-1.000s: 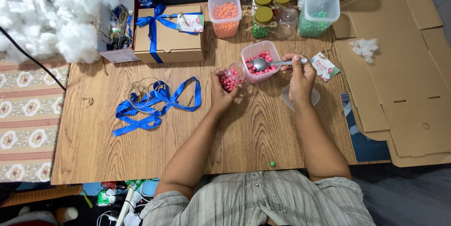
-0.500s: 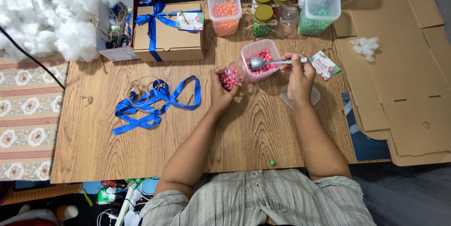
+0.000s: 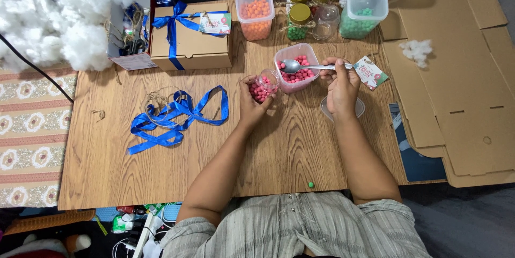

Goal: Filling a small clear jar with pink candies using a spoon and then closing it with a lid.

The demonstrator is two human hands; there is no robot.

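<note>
Jar [image 3: 264, 87] of pink beads, tilted, gripped in left hand [image 3: 252, 102]; right hand [image 3: 341, 89] pinches spoon [image 3: 314, 66] — beads may spill onto counter [image 3: 177, 167].

Home craft table [image 3: 161, 167]: ribbon [image 3: 177, 116], gift box [image 3: 190, 43], candy jars [image 3: 300, 0], cardboard [image 3: 456, 86], stuffing [image 3: 48, 22].

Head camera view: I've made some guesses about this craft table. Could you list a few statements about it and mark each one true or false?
1. The right hand holds a metal spoon. True.
2. The spoon's bowl is over the tub of orange beads. False: it is over the tub of pink beads.
3. The left hand holds a small jar with pink beads in it. True.
4. The loose blue ribbon lies right of the hands. False: it lies to their left.
5. The brown gift box is tied with blue ribbon. True.
</note>
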